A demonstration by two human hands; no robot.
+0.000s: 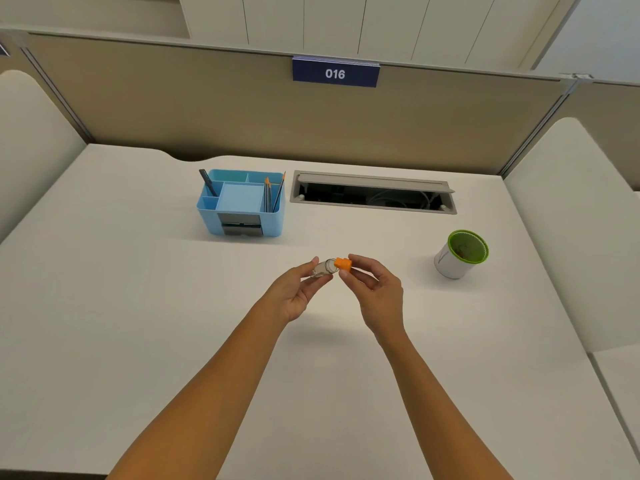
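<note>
A small clear vial (323, 268) is held above the middle of the white desk (138, 306), lying roughly on its side with its open mouth turned to the right. An orange cap (343, 264) sits just at that mouth; whether it touches the rim cannot be told. The left hand (296, 292) holds the vial, thumb and fingers curled round its body. The right hand (375, 289) pinches the cap between thumb and fingertips, the remaining fingers loosely bent. Both forearms reach in from the near edge.

Farther off, left of centre, stands a blue desk organiser (242, 206) with pencils (273, 195) in its right compartment and a dark pen (207, 183) in its left. To its right is an open cable hatch (374, 195) set into the desk. At the right stands a white cup with a green rim (460, 254). A blue sign reading 016 (335, 73) hangs on the far partition.
</note>
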